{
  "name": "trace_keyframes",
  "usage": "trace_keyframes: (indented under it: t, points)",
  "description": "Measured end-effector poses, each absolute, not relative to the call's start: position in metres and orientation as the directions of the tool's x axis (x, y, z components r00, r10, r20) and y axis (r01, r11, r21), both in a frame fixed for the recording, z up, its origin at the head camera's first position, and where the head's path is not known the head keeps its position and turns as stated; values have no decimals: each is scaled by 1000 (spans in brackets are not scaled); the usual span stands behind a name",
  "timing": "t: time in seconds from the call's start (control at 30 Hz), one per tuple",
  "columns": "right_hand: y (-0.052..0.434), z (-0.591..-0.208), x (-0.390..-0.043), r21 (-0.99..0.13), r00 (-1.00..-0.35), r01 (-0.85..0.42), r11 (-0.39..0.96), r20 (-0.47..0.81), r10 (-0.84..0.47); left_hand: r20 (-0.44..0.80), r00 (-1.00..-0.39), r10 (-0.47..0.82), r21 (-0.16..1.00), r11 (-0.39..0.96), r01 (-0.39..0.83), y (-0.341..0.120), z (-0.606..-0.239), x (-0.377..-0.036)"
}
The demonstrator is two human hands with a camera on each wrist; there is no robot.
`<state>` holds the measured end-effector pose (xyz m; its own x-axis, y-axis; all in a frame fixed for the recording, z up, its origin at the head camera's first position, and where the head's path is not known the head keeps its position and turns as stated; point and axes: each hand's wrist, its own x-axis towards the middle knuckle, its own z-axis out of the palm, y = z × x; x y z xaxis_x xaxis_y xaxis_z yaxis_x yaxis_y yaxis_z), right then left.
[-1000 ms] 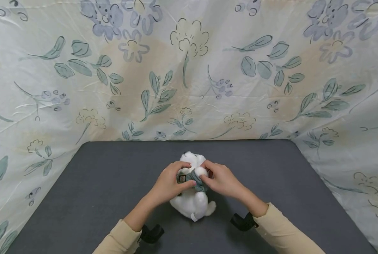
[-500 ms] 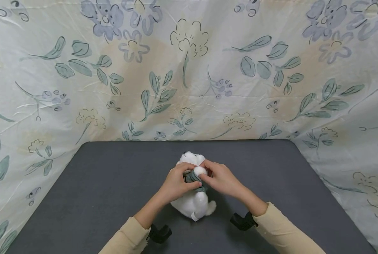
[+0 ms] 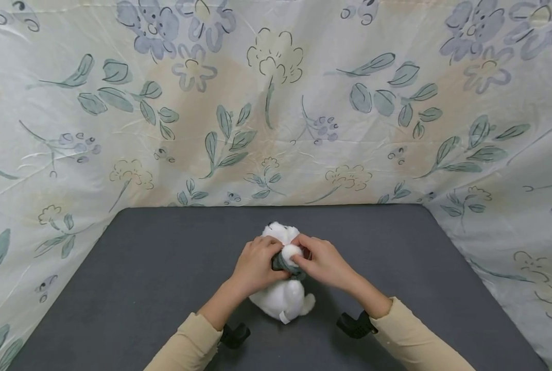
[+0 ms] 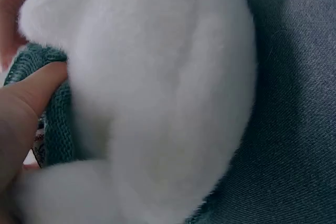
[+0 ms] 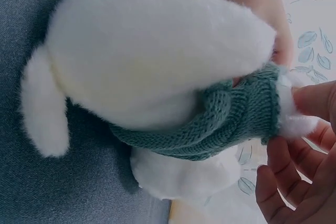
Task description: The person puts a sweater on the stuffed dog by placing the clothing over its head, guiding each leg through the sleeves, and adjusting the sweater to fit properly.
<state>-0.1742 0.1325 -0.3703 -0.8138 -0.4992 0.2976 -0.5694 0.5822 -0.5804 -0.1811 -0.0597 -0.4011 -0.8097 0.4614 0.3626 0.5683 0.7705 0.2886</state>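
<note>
A white plush toy [image 3: 282, 293] sits on the dark grey surface [image 3: 141, 288], just below the centre of the head view, with its head toward 12 o'clock and its rump and small tail [image 3: 309, 304] toward 6 o'clock. A teal knitted garment [image 3: 282, 264] is bunched around the toy's upper body.

The left hand [image 3: 256, 265] comes in from 7 o'clock and grips the toy's left flank; its fingers curl over the knit. In the left wrist view the thumb [image 4: 31, 95] presses against the edge of the teal knit [image 4: 55, 124], beside the white fur [image 4: 157, 93].

The right hand [image 3: 324, 263] comes in from 5 o'clock, and its fingertips pinch the garment next to a white plush paw [image 3: 292, 251]. In the right wrist view the fingers [image 5: 310, 100] hold the hem of the knit [image 5: 236, 119], where a tuft of white fur [image 5: 294, 121] pokes out.

Both forearms wear cream sleeves [image 3: 410, 335], and a black strap mount [image 3: 354, 324] shows at each wrist. A floral cloth backdrop [image 3: 276, 103] rises behind the surface from 9 o'clock round to 3 o'clock.
</note>
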Motion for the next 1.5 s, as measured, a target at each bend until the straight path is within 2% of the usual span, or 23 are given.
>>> trace_keyframes:
  t: [0.1,0.2,0.47,0.57,0.67,0.9,1.13,1.3,1.4,1.5]
  points:
    - [133,-371,-174,-577,-815,-569,586,303,-493,357,-823,441,228,814,535,-60,-402,-181]
    - [134,-371,-174,-579,-819,-564,589,300,-489,354,-832,428,236,820,522,-60,-403,-181]
    - [136,-372,-175,-574,-825,-556,601,292,-485,370,-789,491,495,614,615,-58,-402,-180]
    - [136,-373,-175,-576,-821,-561,595,298,-487,373,-787,492,539,575,615,-56,-400,-181]
    - [136,-373,-174,-578,-817,-567,587,304,-490,366,-794,486,500,617,608,-54,-400,-182]
    - [136,-374,-174,-591,-816,-568,572,315,-485,378,-785,491,229,772,593,-56,-402,-187]
    - [138,-374,-173,-591,-815,-569,572,314,-487,321,-812,487,127,827,547,-61,-401,-188]
    - [138,-375,-174,-582,-807,-582,568,332,-488,298,-821,486,138,829,541,-64,-401,-189]
    - [138,-376,-175,-583,-806,-583,566,329,-491,321,-804,501,214,788,577,-65,-404,-190]
    - [139,-377,-176,-591,-811,-574,567,311,-496,357,-773,524,337,699,630,-66,-405,-189]
